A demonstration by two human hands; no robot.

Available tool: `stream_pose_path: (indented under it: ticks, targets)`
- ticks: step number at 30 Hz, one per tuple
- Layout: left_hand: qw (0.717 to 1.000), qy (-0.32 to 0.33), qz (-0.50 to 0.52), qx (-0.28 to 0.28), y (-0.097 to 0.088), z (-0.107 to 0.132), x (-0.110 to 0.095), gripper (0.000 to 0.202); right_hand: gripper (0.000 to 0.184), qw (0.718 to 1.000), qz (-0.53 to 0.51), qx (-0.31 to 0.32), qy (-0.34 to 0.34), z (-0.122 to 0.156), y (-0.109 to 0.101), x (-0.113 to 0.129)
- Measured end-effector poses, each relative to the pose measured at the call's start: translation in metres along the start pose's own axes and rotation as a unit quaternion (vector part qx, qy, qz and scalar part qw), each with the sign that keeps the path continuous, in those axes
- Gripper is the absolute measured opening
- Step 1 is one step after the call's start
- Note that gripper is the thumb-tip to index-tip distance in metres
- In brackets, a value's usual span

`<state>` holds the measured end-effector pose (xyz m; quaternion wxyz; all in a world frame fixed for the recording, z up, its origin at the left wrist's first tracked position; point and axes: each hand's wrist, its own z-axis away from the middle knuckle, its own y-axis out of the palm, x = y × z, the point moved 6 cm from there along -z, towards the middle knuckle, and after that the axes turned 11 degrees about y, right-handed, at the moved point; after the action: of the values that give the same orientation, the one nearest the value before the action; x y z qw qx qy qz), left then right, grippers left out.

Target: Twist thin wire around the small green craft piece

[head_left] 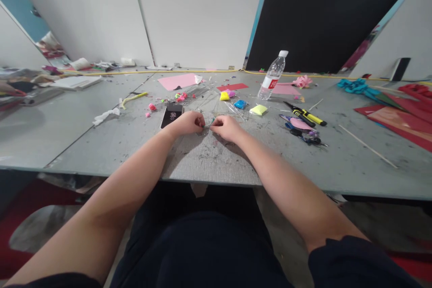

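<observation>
My left hand (189, 123) and my right hand (227, 128) are close together just above the grey table (211, 162), fingers pinched toward each other. Between the fingertips shows a small, thin, greenish piece (208, 125), too small to name. A phone (171, 116) lies beside my left hand, partly covered by it. Beyond my hands are thin clear sticks or wires (234, 110) and small packets: a yellow one (224, 96), a blue one (240, 104) and a pale yellow one (258, 110).
A plastic bottle (272, 78) stands tilted in view at the back. Yellow-handled pliers (308, 116) and scissors (305, 137) lie to the right, near a thin stick (367, 146). Pink scraps (181, 96), pink paper (178, 82) and crumpled tissue (106, 116) lie further left.
</observation>
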<state>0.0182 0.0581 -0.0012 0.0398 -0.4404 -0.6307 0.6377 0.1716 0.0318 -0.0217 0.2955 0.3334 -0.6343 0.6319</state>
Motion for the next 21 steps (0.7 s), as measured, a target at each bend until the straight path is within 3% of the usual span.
stream_pose_path:
  ticks: [10, 16, 21]
  targets:
    - [0.998, -0.008, 0.038, -0.052, -0.005, -0.001, 0.006, 0.012, 0.009, 0.999, -0.033, -0.001, 0.001, -0.004, 0.004, -0.006]
    - [0.992, -0.002, 0.061, -0.109, -0.011, -0.001, 0.003, 0.008, 0.012, 0.993, -0.116, 0.014, 0.018, -0.006, 0.006, -0.008]
    - [0.990, 0.003, 0.073, -0.121, -0.013, 0.001, -0.003, 0.008, 0.013, 0.987, -0.155, 0.018, 0.038, -0.008, 0.009, -0.011]
